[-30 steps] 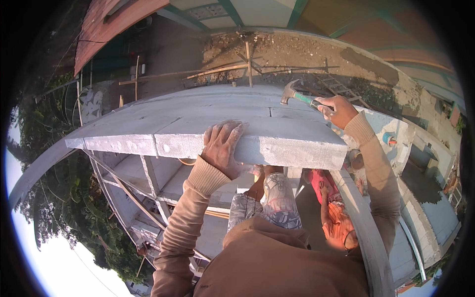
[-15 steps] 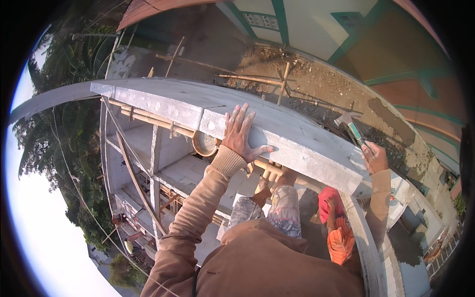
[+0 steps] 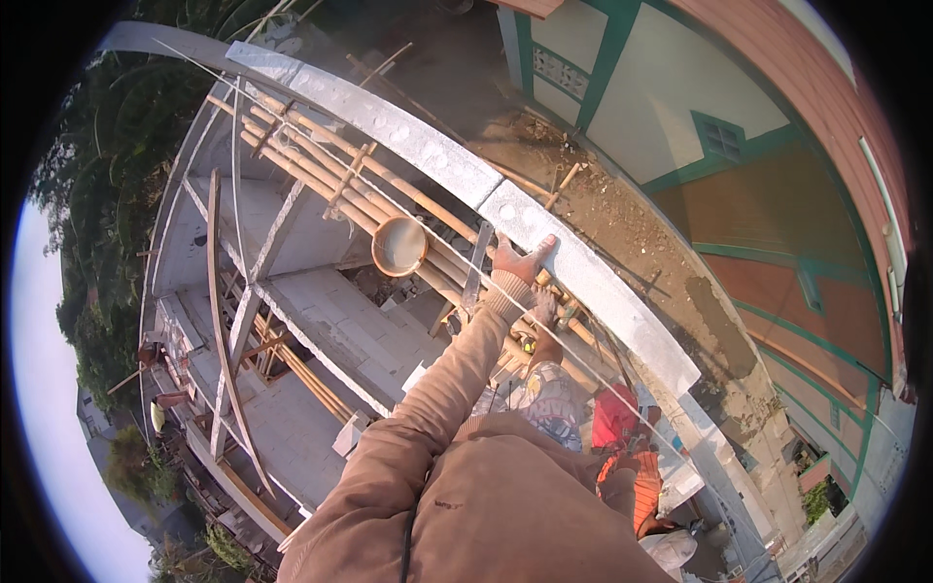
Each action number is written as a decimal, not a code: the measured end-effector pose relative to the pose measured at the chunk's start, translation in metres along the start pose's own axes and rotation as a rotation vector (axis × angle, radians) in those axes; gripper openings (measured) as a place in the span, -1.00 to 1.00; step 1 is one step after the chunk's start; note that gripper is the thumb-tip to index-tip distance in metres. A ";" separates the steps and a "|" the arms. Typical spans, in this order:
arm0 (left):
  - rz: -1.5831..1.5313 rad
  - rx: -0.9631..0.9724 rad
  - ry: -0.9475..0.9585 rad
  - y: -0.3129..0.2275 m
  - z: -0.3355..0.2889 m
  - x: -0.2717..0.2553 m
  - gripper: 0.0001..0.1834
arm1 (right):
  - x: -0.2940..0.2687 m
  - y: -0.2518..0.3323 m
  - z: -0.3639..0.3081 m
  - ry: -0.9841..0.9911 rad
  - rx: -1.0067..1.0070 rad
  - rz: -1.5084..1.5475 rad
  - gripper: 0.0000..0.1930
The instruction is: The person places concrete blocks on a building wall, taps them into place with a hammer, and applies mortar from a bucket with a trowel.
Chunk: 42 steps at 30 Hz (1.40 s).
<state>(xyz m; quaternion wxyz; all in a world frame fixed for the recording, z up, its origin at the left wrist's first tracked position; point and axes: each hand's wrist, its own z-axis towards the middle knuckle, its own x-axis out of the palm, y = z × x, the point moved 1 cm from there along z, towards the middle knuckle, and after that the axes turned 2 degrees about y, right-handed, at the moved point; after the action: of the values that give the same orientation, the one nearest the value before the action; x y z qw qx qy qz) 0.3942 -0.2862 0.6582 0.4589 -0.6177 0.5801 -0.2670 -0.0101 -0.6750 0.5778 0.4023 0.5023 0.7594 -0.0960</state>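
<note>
Brown-sleeved, one left hand touches one block — one bucket nearby.

Wears a brown long-sleeved top, plain across the body but for one small dark mark, with soft creases bunched along the left sleeve and a ribbed, snug cuff at the wrist. Carries a thin dark cord down beside that sleeve. Shows patterned legwear in grey and white.

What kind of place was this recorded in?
Most likely a building site: a pale block wall with a bare top edge, bamboo poles arranged like scaffolding, and a round bucket.
</note>
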 end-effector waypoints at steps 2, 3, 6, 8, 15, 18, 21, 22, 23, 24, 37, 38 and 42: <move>-0.057 -0.042 0.098 -0.006 -0.006 -0.009 -0.02 | 0.018 0.008 -0.019 0.154 -0.164 -0.220 -0.68; 0.082 -0.042 0.130 -0.015 -0.008 -0.010 0.03 | 0.022 0.007 -0.028 0.216 -0.246 -0.307 -0.68; 0.324 -0.066 0.113 -0.019 0.007 -0.023 -0.02 | 0.011 0.054 -0.064 0.271 -0.481 -0.290 -0.67; 0.300 -0.160 0.209 -0.020 0.020 -0.052 0.02 | -0.025 0.148 -0.102 0.252 -0.628 -0.168 -0.66; 0.028 -0.290 0.280 -0.054 0.010 -0.074 -0.23 | -0.070 0.311 -0.136 0.033 -0.970 -0.208 -0.68; -0.097 -0.276 0.186 -0.054 0.000 -0.075 -0.28 | -0.075 0.361 -0.130 -0.243 -1.134 -0.102 -0.64; -0.236 -0.293 -0.016 -0.047 -0.007 -0.060 -0.25 | -0.071 0.401 -0.112 -0.309 -1.121 -0.048 -0.62; -0.246 -0.335 -0.105 -0.051 -0.014 -0.053 -0.25 | -0.065 0.404 -0.101 -0.311 -1.074 -0.078 -0.64; -0.260 -0.377 -0.189 -0.055 -0.017 -0.044 -0.25 | -0.060 0.409 -0.092 -0.319 -1.025 -0.112 -0.65; -0.360 -0.382 -0.258 -0.049 -0.019 -0.036 -0.28 | -0.052 0.417 -0.088 -0.299 -0.910 -0.309 -0.70; -0.276 -0.298 -0.410 -0.051 -0.019 -0.012 -0.37 | -0.063 0.430 -0.048 -0.227 -0.989 -0.647 -0.64; -0.302 -0.310 -0.380 -0.046 -0.020 -0.016 -0.37 | -0.062 0.431 -0.045 -0.212 -1.024 -0.632 -0.64; -0.436 -0.332 -0.294 -0.036 -0.021 -0.033 -0.38 | -0.081 0.450 -0.087 -0.243 -0.991 -0.471 -0.61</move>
<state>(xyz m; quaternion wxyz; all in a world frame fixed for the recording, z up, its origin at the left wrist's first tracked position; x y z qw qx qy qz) 0.3871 -0.2629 0.7060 0.3628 -0.8261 0.3968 -0.1686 0.3372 -0.4675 0.8087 0.6425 0.0553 0.7535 0.1276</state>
